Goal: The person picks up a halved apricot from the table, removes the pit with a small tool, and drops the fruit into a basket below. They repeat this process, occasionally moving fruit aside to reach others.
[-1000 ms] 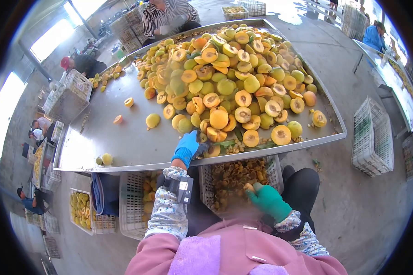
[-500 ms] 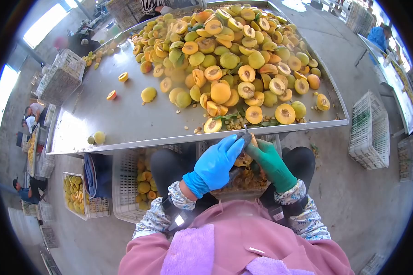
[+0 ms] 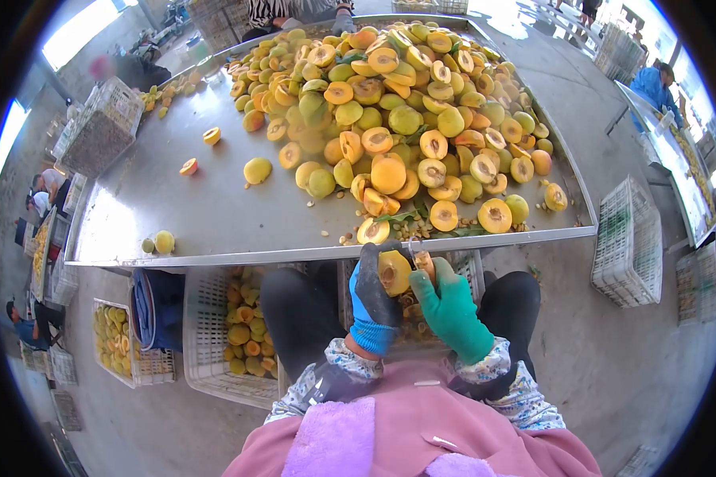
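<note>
My left hand [image 3: 374, 294], in a blue glove with a dark grey palm, is closed around a halved yellow peach [image 3: 394, 273], its cut face turned up toward me. Close beside it, my right hand [image 3: 449, 308] in a green glove grips the short wooden handle of a pitting knife [image 3: 424, 265]. The tool's thin metal tip points up near the fruit's right edge. Both hands are just in front of the table edge, above a crate [image 3: 473, 273] between my knees. A big pile of whole and halved peaches [image 3: 390, 119] lies on the metal table [image 3: 175, 211].
Loose pits and leaves lie near the table's raised front rim. Crates of peaches [image 3: 235, 389] stand on the floor to my left, beside dark blue cloth [image 3: 157, 306]. A white crate [image 3: 627, 242] stands at right. Across the table is a person's gloved hand [image 3: 344, 22].
My left hand has turned from back-up to palm-up, showing the cut peach half. My right hand has moved slightly down and apart from it with the knife. The view has shifted slightly.
</note>
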Available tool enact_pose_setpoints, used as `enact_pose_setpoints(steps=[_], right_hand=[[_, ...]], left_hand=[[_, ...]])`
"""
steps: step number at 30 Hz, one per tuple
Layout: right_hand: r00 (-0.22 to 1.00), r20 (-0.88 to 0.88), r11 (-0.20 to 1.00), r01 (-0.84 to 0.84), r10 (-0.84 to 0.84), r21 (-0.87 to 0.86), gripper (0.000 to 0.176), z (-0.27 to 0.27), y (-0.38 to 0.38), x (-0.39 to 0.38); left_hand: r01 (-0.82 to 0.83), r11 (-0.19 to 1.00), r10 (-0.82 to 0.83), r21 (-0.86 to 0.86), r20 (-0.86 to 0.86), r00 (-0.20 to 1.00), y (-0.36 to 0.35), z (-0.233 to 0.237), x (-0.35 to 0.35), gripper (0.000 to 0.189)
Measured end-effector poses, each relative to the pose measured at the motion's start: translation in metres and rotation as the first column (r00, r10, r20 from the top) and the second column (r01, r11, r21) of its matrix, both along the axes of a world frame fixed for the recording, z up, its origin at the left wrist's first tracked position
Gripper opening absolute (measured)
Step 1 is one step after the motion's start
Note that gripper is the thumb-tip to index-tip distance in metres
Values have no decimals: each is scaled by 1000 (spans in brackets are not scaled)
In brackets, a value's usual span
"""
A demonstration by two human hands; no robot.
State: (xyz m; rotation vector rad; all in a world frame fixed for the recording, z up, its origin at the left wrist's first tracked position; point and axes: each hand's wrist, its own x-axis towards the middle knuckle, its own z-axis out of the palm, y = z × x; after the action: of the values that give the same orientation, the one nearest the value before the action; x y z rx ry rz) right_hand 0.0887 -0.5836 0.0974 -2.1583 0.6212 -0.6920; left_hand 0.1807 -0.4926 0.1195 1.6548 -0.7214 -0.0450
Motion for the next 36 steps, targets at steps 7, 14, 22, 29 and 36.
enact_pose_setpoints(steps=[7, 14, 22, 29, 36], right_hand=[[981, -114, 949, -183, 158, -257, 23, 31, 14, -14], [971, -202, 933, -188, 130, -306, 25, 33, 17, -9], [957, -200, 965, -234, 209, -115, 27, 23, 26, -8], [936, -139, 888, -250, 323, 385, 29, 11, 36, -18], [884, -154, 624, -178, 441, 761, 34, 40, 33, -13]], left_hand=[[80, 939, -238, -334, -465, 853, -3, -17, 8, 22], [-118, 890, -275, -440, -725, 631, -4, -7, 5, 51], [-67, 932, -209, -357, -678, 705, 6, -1, 9, 48], [69, 967, -218, -243, -666, 713, 13, 4, 11, 57], [79, 970, -223, -230, -710, 669, 18, -11, 13, 50]])
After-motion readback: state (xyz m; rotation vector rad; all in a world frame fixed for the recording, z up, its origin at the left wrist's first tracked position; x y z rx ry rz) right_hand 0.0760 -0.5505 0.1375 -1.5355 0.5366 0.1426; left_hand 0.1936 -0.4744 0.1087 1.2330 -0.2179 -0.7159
